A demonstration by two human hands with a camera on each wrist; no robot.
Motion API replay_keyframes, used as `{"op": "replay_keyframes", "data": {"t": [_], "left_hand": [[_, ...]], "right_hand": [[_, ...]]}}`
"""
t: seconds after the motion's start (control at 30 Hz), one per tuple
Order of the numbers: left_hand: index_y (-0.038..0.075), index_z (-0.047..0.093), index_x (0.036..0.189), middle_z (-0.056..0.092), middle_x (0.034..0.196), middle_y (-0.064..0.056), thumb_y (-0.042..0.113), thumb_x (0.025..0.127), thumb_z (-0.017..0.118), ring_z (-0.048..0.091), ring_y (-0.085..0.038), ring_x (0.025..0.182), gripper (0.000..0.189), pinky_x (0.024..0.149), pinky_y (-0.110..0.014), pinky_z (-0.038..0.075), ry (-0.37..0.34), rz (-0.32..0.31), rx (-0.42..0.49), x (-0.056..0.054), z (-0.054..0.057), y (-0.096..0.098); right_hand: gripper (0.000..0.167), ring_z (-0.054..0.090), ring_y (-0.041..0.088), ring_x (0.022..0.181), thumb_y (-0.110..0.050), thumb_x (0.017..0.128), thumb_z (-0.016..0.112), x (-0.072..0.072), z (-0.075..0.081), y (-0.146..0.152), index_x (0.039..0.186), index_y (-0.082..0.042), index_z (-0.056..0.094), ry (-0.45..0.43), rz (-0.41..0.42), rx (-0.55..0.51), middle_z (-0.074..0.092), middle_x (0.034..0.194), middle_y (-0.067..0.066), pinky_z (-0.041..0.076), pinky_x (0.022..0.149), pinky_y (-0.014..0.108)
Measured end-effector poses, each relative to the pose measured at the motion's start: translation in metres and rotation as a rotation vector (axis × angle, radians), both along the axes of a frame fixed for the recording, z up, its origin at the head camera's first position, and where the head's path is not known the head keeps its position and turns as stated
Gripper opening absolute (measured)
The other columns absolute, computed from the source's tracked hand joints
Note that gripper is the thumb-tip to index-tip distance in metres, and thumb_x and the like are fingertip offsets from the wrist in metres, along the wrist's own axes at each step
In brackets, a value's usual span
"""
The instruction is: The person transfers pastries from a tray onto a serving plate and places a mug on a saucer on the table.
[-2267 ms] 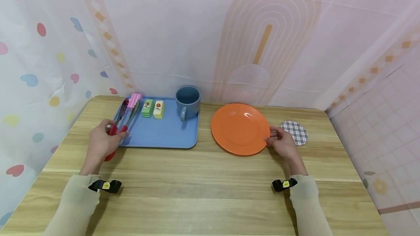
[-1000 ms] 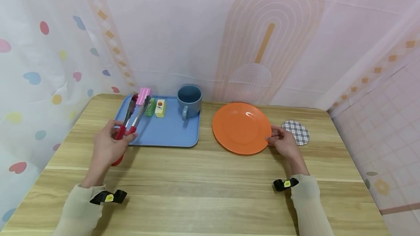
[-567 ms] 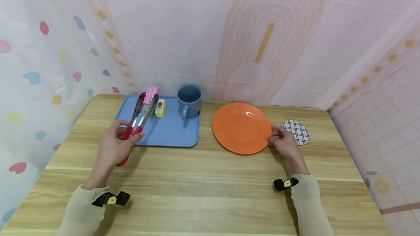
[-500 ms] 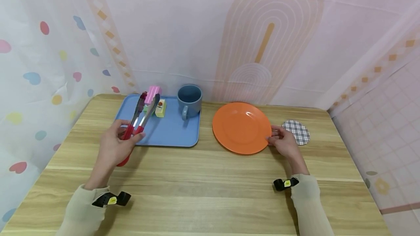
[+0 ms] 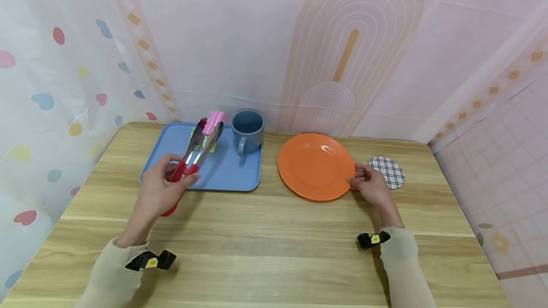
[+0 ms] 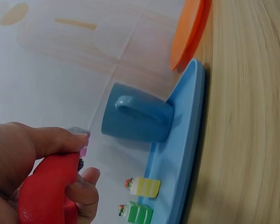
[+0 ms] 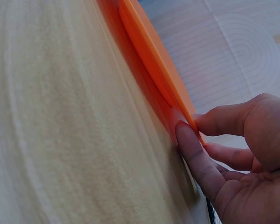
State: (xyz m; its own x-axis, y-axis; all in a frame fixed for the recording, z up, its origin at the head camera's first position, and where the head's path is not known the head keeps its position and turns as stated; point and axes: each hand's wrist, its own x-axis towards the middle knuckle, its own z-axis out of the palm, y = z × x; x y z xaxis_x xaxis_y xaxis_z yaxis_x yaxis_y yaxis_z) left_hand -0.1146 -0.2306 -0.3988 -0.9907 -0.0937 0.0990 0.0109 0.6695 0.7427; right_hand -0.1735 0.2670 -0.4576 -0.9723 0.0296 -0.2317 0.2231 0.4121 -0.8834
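My left hand (image 5: 159,193) grips red-handled tongs (image 5: 178,171). Between the tong tips sits a pink striped block (image 5: 213,122), raised over the far side of the blue tray (image 5: 229,177), left of the blue mug (image 5: 250,131). In the left wrist view the hand hides most of that block. Two toy cake slices, one yellow (image 6: 148,187) and one green (image 6: 140,213), stand on the tray, partly covered by the tongs in the head view. With thumb and fingers, my right hand (image 5: 373,187) pinches the right rim of an orange plate (image 5: 315,168).
A round checked coaster (image 5: 389,173) lies just beyond the right hand. Patterned cloth (image 5: 239,46) hangs along the back and both sides of the wooden table (image 5: 274,246). Mug and plate stand with a narrow gap between them.
The tongs with the pink block have travelled right along the tray, from its left end past the green and yellow slices toward the mug. My right hand and the plate stay in place.
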Motion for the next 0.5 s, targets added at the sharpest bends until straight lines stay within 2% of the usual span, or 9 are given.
{"op": "replay_keyframes", "data": {"t": [0.5], "left_hand": [[0.006,0.053,0.132,0.07,0.114,-0.025,0.034,0.091,0.078,0.063,-0.031,0.089,0.055,0.064,-0.031,0.05,0.001,-0.05,-0.005,0.0,0.005,0.015]], "right_hand": [[0.06,0.061,0.011,0.097,-0.009,0.097,0.068,-0.001,0.0,-0.002,0.152,-0.003,0.044,-0.011,-0.009,-0.01,0.057,0.127,0.017,0.059,0.08,0.021]]}}
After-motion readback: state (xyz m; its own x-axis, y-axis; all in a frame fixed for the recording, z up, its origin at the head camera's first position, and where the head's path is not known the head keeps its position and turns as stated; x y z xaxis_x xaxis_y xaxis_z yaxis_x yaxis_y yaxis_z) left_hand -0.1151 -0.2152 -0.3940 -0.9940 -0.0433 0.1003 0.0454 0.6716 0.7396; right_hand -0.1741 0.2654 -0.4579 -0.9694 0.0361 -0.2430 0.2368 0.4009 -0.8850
